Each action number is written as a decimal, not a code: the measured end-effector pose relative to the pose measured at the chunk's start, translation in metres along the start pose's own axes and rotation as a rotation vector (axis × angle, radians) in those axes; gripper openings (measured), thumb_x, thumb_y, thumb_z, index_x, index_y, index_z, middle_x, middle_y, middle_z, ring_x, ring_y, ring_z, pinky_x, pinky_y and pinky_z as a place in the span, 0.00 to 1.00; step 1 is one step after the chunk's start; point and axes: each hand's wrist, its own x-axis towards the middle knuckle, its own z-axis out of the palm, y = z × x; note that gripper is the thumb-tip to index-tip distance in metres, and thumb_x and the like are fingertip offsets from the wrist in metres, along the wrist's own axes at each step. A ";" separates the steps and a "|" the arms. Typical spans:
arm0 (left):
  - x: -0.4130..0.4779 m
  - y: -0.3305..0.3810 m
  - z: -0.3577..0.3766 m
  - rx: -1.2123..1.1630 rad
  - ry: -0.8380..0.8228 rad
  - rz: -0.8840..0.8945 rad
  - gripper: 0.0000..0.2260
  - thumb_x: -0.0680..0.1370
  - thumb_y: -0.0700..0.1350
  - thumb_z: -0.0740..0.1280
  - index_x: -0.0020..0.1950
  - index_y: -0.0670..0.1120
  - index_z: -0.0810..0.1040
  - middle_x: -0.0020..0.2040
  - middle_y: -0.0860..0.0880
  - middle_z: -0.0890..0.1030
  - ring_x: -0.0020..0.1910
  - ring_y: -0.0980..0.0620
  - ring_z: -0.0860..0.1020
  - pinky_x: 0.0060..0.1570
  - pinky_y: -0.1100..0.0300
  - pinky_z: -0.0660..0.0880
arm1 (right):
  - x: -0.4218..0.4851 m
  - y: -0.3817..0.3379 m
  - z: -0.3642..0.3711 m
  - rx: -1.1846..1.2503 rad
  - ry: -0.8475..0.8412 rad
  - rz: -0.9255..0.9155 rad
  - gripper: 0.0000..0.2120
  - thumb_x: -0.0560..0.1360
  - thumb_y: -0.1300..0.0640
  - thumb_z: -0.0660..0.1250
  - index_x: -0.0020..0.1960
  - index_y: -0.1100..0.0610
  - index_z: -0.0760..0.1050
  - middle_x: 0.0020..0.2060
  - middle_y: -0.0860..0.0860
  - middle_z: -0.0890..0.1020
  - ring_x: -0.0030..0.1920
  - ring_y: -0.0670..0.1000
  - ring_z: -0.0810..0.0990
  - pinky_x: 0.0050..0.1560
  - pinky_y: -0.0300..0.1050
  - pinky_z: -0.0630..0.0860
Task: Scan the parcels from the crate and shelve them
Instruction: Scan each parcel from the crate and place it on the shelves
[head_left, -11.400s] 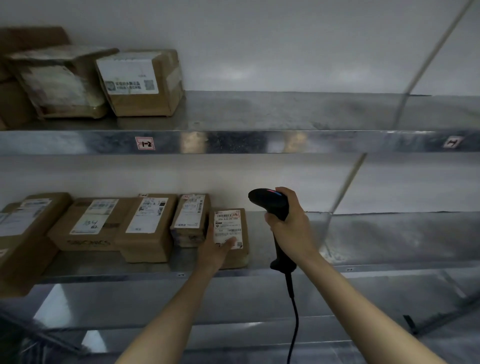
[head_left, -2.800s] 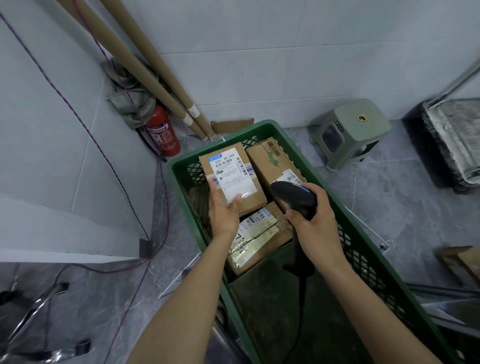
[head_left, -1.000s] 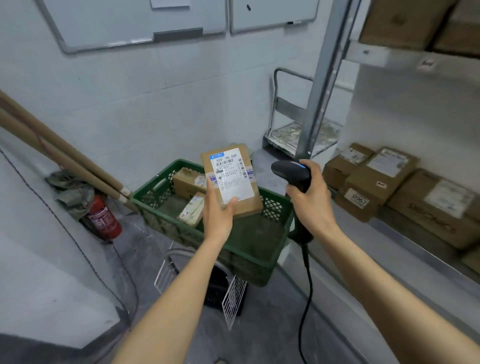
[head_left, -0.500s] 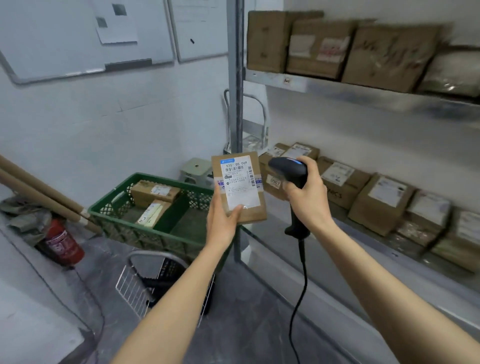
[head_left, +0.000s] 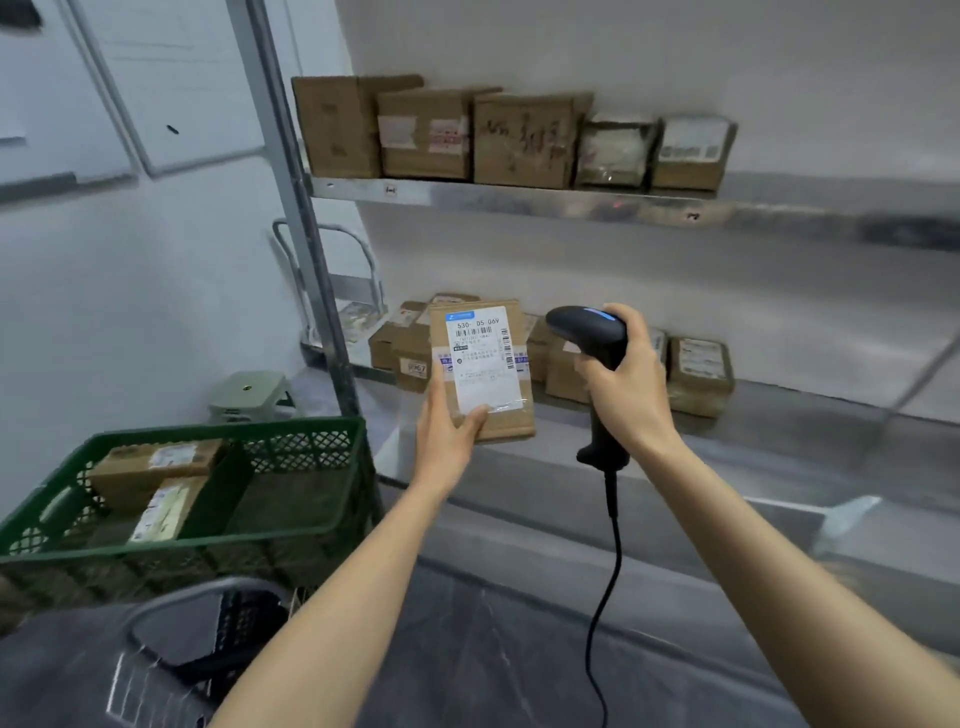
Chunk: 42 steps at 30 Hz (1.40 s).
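white wall (head_left: 130, 312); grey floor (head_left: 493, 649). green plastic lattice crate (head_left: 223, 434), lower left, holding two brown cardboard parcels (head_left: 150, 462). left hand (head_left: 447, 436) grips a label-faced brown cardboard parcel (head_left: 483, 364) upright before the steel shelving (head_left: 519, 200). right hand (head_left: 628, 395) clasps a black corded handheld scanner (head_left: 587, 327). shelved cardboard boxes (head_left: 524, 140) on both tiers.

The light reads soft, cool and rather dim to me, seemingly from above, with no hard shadows and only faint shade under the upper shelf (head_left: 519, 200). Its metal front lip throws a pale glare with a small red spot on it, and its right end smears into blur. The whiteboards (head_left: 171, 88) at the left are streaked too. The parcel (head_left: 485, 364) label is sharp enough to read, while the black scanner (head_left: 592, 332) loses detail. The wide lens bows the shelf upright (head_left: 306, 234).
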 end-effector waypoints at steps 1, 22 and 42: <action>-0.004 0.004 0.007 -0.016 -0.031 0.010 0.37 0.78 0.51 0.67 0.78 0.59 0.45 0.76 0.52 0.61 0.70 0.55 0.61 0.63 0.60 0.58 | -0.005 0.000 -0.009 -0.007 0.028 0.014 0.23 0.74 0.64 0.64 0.64 0.45 0.66 0.43 0.36 0.72 0.40 0.36 0.75 0.34 0.24 0.69; -0.050 0.136 0.195 -0.148 -0.276 0.199 0.38 0.77 0.48 0.69 0.78 0.56 0.48 0.77 0.52 0.60 0.73 0.52 0.62 0.70 0.57 0.59 | -0.030 0.015 -0.214 -0.121 0.300 0.031 0.22 0.74 0.64 0.64 0.64 0.47 0.68 0.43 0.39 0.75 0.41 0.38 0.75 0.36 0.22 0.67; -0.070 0.148 0.259 -0.092 -0.312 0.182 0.37 0.77 0.46 0.68 0.79 0.53 0.49 0.77 0.52 0.60 0.74 0.54 0.59 0.66 0.64 0.54 | -0.033 0.045 -0.266 -0.158 0.213 0.050 0.22 0.72 0.67 0.63 0.63 0.50 0.69 0.47 0.47 0.77 0.45 0.48 0.75 0.40 0.32 0.68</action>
